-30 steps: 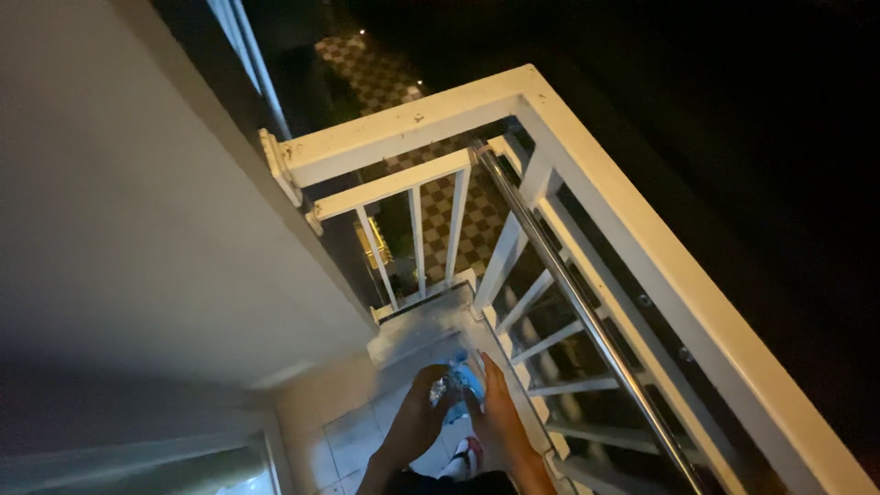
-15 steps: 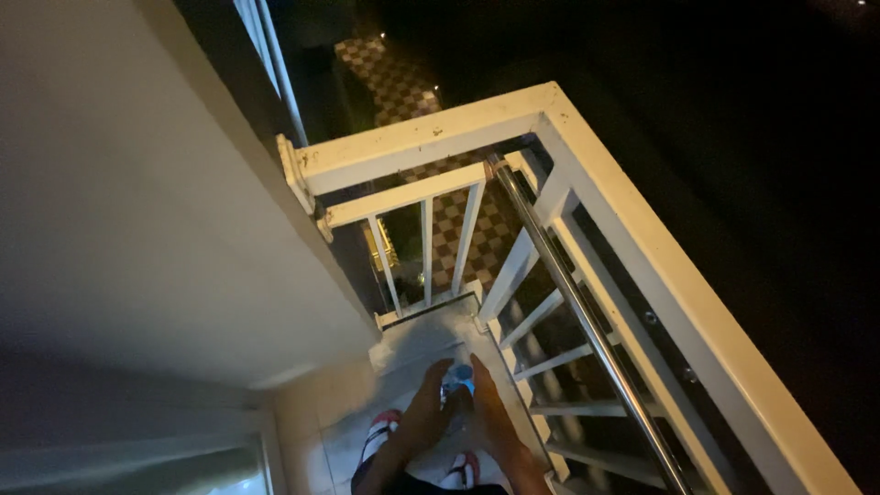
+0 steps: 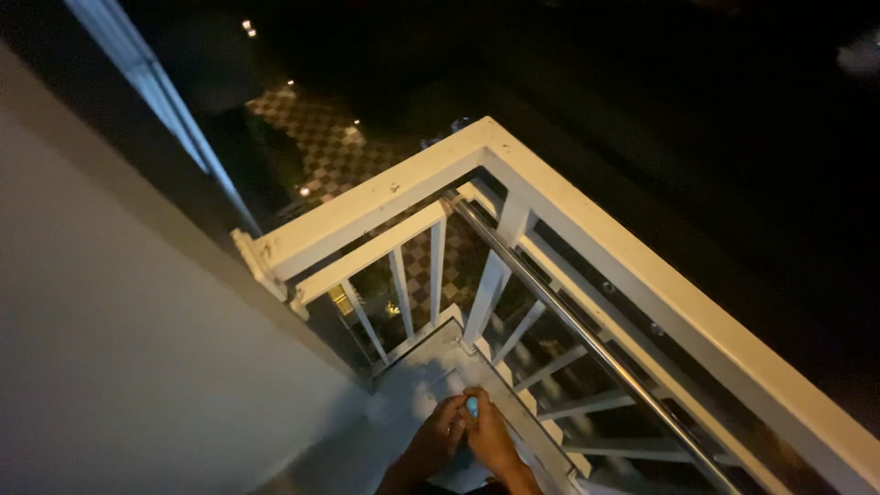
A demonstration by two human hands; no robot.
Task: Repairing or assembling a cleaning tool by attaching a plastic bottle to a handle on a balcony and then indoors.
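Note:
Both of my hands meet low in the head view, over the tiled floor of a narrow balcony. My left hand (image 3: pixel 438 438) and my right hand (image 3: pixel 492 437) close together around a small light-blue object (image 3: pixel 472 406), of which only the top shows between the fingers. What the object is cannot be made out. My forearms run off the bottom edge.
A white railing (image 3: pixel 587 240) with upright bars and a metal handrail (image 3: pixel 587 344) encloses the balcony corner ahead and to the right. A plain wall (image 3: pixel 128 367) fills the left. Far below lies a checkered pavement (image 3: pixel 335 151) with small lights in the dark.
The view has tilted up and away, so my hands now sit lower in the frame. They stay together on the small blue object. The sandalled feet seen earlier are out of view.

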